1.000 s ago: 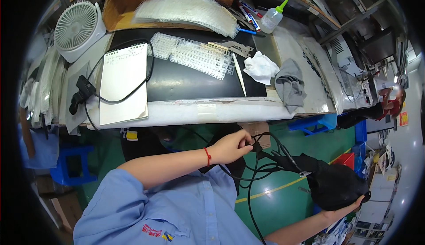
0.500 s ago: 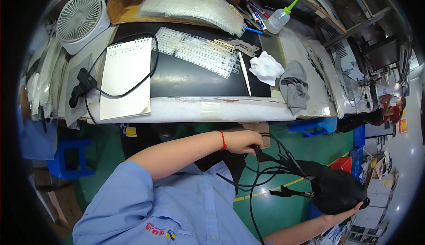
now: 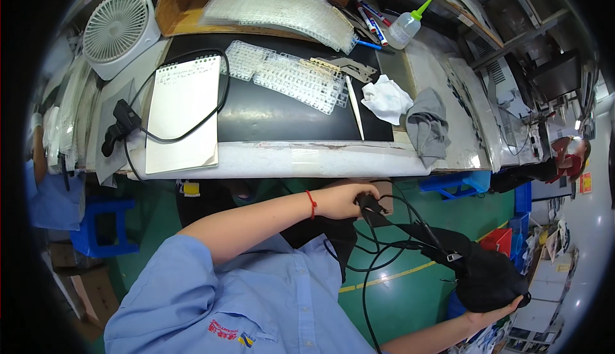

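A notepad (image 3: 182, 114) is laid on the surface (image 3: 256, 160). Off its edge, a black strap (image 3: 370, 204) is clasped in the left hand (image 3: 346, 201), grip closed; black cables (image 3: 364, 292) are looped below. Rightward, the black bag (image 3: 490, 274) is held at one end by the right hand (image 3: 501, 312), grip curled, partly hidden.

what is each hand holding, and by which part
Black bag: left hand apparently at its narrow end, right hand under the rounded opposite end. Cable grip unclear.
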